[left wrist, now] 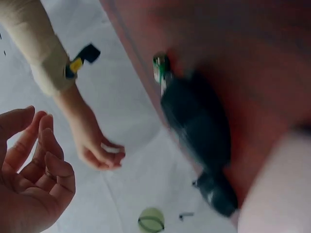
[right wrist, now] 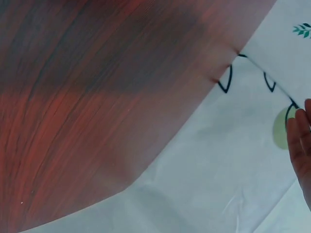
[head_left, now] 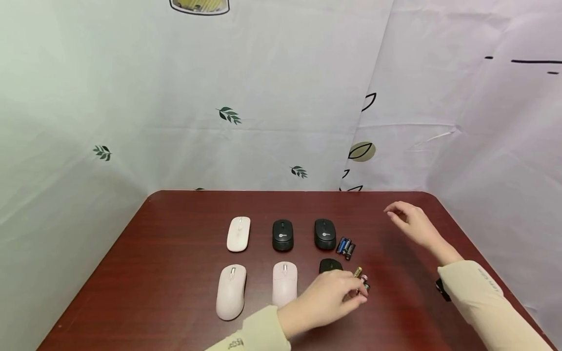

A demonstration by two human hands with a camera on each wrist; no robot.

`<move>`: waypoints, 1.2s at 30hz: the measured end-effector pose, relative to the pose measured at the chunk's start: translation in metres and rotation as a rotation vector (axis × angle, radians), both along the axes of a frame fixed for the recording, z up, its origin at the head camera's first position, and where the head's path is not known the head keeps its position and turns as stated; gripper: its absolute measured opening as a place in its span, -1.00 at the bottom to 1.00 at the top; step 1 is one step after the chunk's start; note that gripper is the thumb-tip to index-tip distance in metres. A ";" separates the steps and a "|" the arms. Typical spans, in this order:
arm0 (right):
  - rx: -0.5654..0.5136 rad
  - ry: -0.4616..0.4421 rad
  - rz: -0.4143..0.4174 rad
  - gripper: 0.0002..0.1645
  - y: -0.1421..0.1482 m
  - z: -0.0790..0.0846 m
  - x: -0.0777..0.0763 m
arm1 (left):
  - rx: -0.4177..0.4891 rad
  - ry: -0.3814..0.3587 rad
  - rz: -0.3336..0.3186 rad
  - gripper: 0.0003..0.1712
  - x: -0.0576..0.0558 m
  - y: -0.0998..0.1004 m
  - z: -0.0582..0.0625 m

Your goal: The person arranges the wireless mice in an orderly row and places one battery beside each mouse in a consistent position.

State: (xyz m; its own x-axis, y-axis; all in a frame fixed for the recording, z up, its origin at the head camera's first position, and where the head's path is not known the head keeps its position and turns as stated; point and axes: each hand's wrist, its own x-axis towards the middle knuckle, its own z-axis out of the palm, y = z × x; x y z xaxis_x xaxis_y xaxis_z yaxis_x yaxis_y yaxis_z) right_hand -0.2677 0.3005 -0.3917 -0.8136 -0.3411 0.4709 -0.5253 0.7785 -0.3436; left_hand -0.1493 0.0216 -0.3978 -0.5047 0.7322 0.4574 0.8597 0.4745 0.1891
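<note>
In the head view my left hand hovers at the front right of the mice, overlapping a black mouse and several batteries in gold, pink and teal. The left wrist view shows this hand with loosely bent fingers and nothing between them; a green-ended battery and the dark mouse appear beyond it. Over the table's right side, my right hand hangs with relaxed, bent fingers and holds nothing. Only part of that hand enters the right wrist view.
Blue and dark batteries lie beside a back-row black mouse. Another black mouse and a white mouse are farther left. In front are a pink mouse and a pale mouse. Fabric walls border the red-brown table.
</note>
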 end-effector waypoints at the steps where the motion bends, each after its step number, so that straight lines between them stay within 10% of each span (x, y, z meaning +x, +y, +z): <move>1: 0.002 0.003 -0.005 -0.89 0.002 -0.001 -0.001 | -0.011 0.037 0.011 -0.94 0.001 0.006 -0.003; 9: 0.087 -0.031 -0.044 -0.88 0.015 -0.003 -0.016 | -0.224 0.343 0.169 -0.87 0.003 0.043 -0.028; 36: 0.226 -0.152 -0.086 -0.85 0.022 -0.002 -0.030 | -0.506 0.143 0.283 -0.94 0.004 0.085 -0.039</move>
State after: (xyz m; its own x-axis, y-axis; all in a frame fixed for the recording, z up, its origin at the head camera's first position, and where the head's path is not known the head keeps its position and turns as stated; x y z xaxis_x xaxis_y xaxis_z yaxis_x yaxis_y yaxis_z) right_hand -0.2977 0.3225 -0.3934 -0.8994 -0.3505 0.2610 -0.4100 0.8837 -0.2260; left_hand -0.1450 0.1066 -0.4372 -0.6710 0.7228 0.1651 0.6869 0.6899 -0.2286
